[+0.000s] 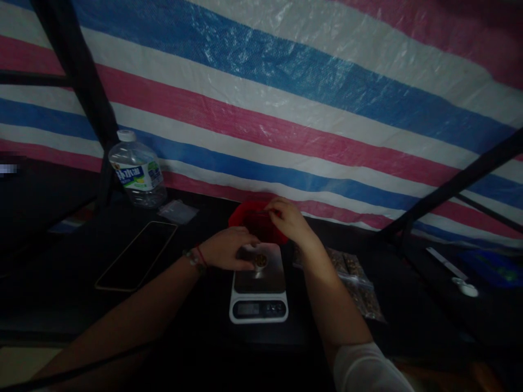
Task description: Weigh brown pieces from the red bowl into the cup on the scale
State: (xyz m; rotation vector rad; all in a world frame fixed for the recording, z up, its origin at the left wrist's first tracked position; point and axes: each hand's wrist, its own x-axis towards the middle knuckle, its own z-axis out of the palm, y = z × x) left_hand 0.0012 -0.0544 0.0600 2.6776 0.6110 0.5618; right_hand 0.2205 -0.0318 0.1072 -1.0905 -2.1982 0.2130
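Note:
A white digital scale [259, 308] with a metal plate lies in front of me. On its plate stands a small round cup [260, 262] filled with brown bits. My left hand [229, 247] curves around the cup's left side, its thumb against the cup. Behind the scale is a red bowl [241, 213], its inside dark. My right hand [288, 218] reaches over the bowl's right rim with fingers bent and drawn together; what they hold, if anything, is too dark to make out.
Clear zip bags [363, 296] of brown bits lie right of the scale, partly behind my right forearm. To the left are a phone [137, 256], a flat clear bag [178, 211] and a large plastic bottle [137, 171]. A striped tarp [261, 120] hangs behind the black table.

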